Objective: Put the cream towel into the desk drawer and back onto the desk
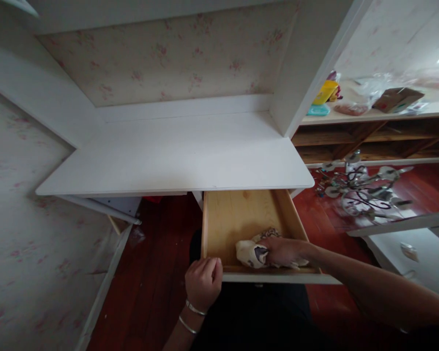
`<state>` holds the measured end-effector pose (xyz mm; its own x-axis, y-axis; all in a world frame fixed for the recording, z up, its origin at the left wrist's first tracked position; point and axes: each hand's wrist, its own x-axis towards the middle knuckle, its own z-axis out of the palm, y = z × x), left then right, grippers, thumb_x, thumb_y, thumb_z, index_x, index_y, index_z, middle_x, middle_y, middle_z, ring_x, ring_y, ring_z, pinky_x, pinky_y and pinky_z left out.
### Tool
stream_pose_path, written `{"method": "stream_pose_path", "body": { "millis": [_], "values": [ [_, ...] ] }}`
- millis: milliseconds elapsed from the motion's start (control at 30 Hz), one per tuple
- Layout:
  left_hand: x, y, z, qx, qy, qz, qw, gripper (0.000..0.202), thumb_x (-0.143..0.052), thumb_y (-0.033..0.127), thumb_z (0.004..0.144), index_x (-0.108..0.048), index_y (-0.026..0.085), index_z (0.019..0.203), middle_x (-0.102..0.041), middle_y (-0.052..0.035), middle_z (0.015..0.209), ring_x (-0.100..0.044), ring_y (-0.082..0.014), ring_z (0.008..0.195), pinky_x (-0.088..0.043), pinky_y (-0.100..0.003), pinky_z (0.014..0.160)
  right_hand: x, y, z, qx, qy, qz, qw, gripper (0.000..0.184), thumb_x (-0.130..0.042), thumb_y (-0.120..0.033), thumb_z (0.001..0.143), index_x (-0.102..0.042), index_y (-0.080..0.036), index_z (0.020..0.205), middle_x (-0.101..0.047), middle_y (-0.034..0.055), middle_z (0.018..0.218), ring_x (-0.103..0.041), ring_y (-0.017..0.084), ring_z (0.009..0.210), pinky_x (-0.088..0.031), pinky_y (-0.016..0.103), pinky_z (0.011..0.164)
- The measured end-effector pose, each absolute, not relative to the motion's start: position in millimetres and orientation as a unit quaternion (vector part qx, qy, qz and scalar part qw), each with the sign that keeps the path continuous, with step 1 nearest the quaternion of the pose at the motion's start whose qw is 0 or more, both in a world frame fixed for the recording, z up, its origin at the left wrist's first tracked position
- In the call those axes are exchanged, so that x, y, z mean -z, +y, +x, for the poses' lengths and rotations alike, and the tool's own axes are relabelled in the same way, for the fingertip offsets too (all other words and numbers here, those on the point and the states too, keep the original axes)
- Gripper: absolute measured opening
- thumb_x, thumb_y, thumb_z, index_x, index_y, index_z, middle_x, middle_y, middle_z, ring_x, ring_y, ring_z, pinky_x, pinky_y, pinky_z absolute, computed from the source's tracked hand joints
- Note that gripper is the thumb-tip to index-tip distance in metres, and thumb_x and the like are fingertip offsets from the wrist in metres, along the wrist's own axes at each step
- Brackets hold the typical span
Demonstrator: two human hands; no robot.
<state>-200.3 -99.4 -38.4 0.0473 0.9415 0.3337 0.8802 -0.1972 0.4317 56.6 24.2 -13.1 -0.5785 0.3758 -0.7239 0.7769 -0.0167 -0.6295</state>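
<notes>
A light wooden drawer stands pulled out from under a white desk top. Inside it, near the front right, lies a crumpled cream cloth with dark patterned patches. My right hand reaches into the drawer from the right and its fingers are closed on the cloth. My left hand, with two bangles on the wrist, is curled over the front left corner of the drawer front.
Floral wallpaper covers the walls on the left and at the back. A white upright panel borders the desk on the right. Beyond it are a wooden shelf with bags and boxes and a metal chandelier lying on the red wood floor.
</notes>
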Motion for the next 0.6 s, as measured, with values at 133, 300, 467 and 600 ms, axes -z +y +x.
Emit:
{"method": "stream_pose_path", "body": {
  "millis": [133, 300, 467, 600],
  "values": [
    [32.1, -104.2, -205.5, -0.373, 0.637, 0.657, 0.153, 0.023, -0.046, 0.019, 0.090, -0.061, 0.020, 0.073, -0.061, -0.0021, 0.066, -0.057, -0.0140, 0.065, -0.042, -0.026, 0.066, 11.7, 24.8, 12.5, 0.588, 0.715, 0.354, 0.135, 0.032, -0.055, -0.014, 0.064, -0.068, -0.021, 0.092, -0.070, -0.0001, 0.088, -0.063, 0.016, 0.079, -0.044, 0.021, 0.065],
    [31.0, -108.5, -213.1, -0.449, 0.691, 0.507, 0.251, 0.031, -0.041, 0.032, 0.093, -0.061, 0.019, 0.073, -0.057, -0.0012, 0.067, -0.055, -0.0136, 0.065, -0.043, -0.025, 0.064, 17.5, 19.3, -48.8, 0.535, 0.774, 0.320, 0.107, 0.029, -0.058, -0.021, 0.068, -0.066, -0.021, 0.096, -0.071, 0.0039, 0.093, -0.064, 0.020, 0.084, -0.045, 0.023, 0.068],
    [40.1, -112.3, -226.1, -0.476, 0.756, 0.348, 0.285, 0.034, -0.044, 0.043, 0.090, -0.064, 0.018, 0.078, -0.061, -0.0012, 0.073, -0.058, -0.0151, 0.071, -0.045, -0.026, 0.067, 31.9, 19.8, -61.2, 0.519, 0.768, 0.364, 0.089, 0.039, -0.059, -0.013, 0.062, -0.065, -0.020, 0.100, -0.071, 0.0053, 0.096, -0.065, 0.021, 0.087, -0.046, 0.024, 0.070],
    [43.6, -116.2, -230.4, -0.447, 0.751, 0.357, 0.331, 0.030, -0.053, 0.045, 0.085, -0.064, 0.018, 0.094, -0.066, -0.0059, 0.097, -0.061, -0.0202, 0.092, -0.047, -0.032, 0.085, 38.7, 34.8, -35.5, 0.618, 0.621, 0.481, 0.004, 0.031, -0.056, -0.015, 0.068, -0.064, -0.019, 0.097, -0.071, 0.0046, 0.092, -0.066, 0.021, 0.085, -0.049, 0.025, 0.067]
  ]
}}
